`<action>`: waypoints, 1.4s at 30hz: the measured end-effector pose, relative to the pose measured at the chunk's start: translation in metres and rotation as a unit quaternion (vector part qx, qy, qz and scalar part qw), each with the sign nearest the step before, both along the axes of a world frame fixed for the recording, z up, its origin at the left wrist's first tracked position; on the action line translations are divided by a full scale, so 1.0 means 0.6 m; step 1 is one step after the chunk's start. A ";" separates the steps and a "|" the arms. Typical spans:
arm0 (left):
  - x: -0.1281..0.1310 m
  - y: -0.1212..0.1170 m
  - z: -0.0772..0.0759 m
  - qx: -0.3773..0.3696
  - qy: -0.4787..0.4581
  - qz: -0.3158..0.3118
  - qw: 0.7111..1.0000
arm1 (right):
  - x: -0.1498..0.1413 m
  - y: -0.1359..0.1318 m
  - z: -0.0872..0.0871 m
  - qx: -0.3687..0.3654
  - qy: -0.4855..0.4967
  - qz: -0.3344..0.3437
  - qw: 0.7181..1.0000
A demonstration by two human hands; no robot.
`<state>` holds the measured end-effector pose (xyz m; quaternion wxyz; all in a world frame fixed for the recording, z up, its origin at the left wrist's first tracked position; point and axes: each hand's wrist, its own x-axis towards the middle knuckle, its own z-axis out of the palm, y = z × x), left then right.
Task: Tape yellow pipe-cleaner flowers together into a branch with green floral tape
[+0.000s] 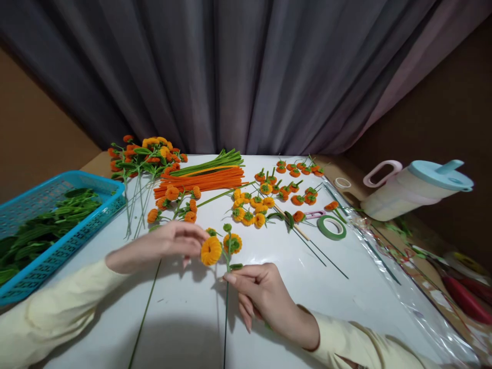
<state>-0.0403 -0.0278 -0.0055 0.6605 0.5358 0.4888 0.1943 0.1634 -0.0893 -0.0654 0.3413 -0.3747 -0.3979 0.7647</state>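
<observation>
Curtain (234, 72), grey, pleated: hanging well beyond the fingers (242, 283) of both hands.
Worktop (307, 302), white: beneath the fingers and spreading to either side of them.
Basket (111, 205), blue, openwork, one: left of the left fingers, holding a heap of green leaves (57, 225).
Jug (400, 192), pale, blue lid, pink handle: well to the right of the right fingers and beyond them.
Left hand (159, 246), one: fingers loosely curved and partly spread, tips at the near side of a yellow flower head; cannot tell whether they grip it.
Right hand (271, 300), one: thumb and forefinger pinched together on the green stem of a flower spray, other fingers curled below.
Bunch of made-up stems (149, 154), orange and yellow heads: beyond the left fingers.
Orange rods (203, 179), one bundle: straight beyond the fingers.
Green rods (215, 161), one bundle: just behind the orange ones.
Flower spray (233, 244), yellow heads, green bud on top: upright above the right fingertips, between the hands.
Yellow flower heads (251, 210), loose group: beyond the right fingers.
Orange flower heads (298, 184), scattered: farther off, to their right.
Tape roll (332, 236), green: right of the right fingers, lying flat.
</observation>
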 end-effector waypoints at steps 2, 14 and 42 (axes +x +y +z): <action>-0.005 0.015 0.040 0.076 0.005 0.058 0.995 | -0.004 -0.002 0.002 0.024 -0.032 -0.004 0.999; 0.060 0.031 0.039 0.189 0.185 -0.177 0.948 | -0.018 -0.007 0.024 0.086 -0.098 -0.008 0.992; 0.044 0.044 0.009 0.086 0.090 -0.253 0.959 | 0.002 0.021 -0.015 0.039 0.055 0.081 0.994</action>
